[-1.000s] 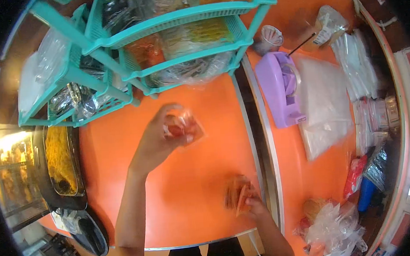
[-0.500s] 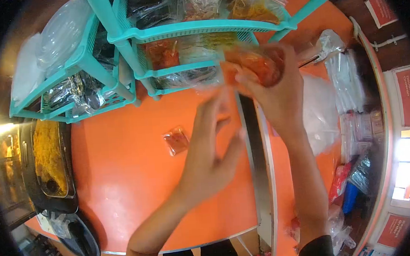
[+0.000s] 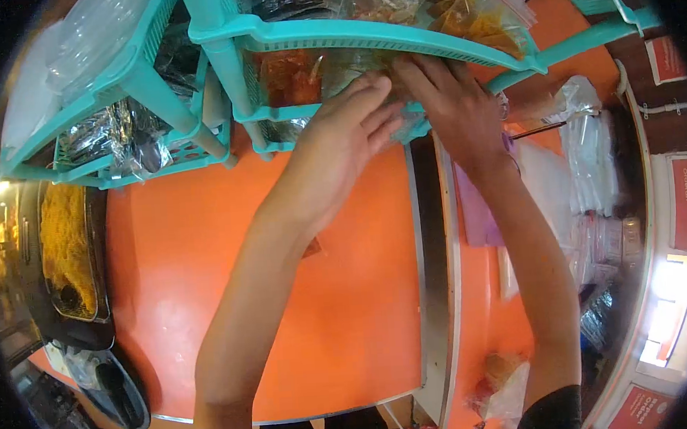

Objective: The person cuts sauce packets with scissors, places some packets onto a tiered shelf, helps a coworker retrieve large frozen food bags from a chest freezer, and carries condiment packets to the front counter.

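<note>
My right hand [image 3: 455, 109] reaches into the lower tier of the teal plastic rack [image 3: 380, 35], fingers stretched out; their tips are hidden under the upper tier's rim. Close beside it is my left hand [image 3: 347, 139], at the front of the same tier, fingers apart and nothing visible in it. Clear bags with orange-red contents [image 3: 292, 80] lie in that tier, left of my hands. A small red sachet [image 3: 312, 248] lies on the orange table [image 3: 350, 324], mostly covered by my left forearm.
Another teal basket [image 3: 139, 93] at the left holds plastic lids and dark wrapped items. Beyond the table's left edge sits a black-rimmed tray of golden food [image 3: 69, 251]. A purple item [image 3: 477, 206], clear plastic bags [image 3: 587, 144] and a gap beside the table are at the right.
Both hands moved up to the rack's lower tier. The bag of red food in my right hand has gone out of sight. My left forearm now covers most of the sachet.
</note>
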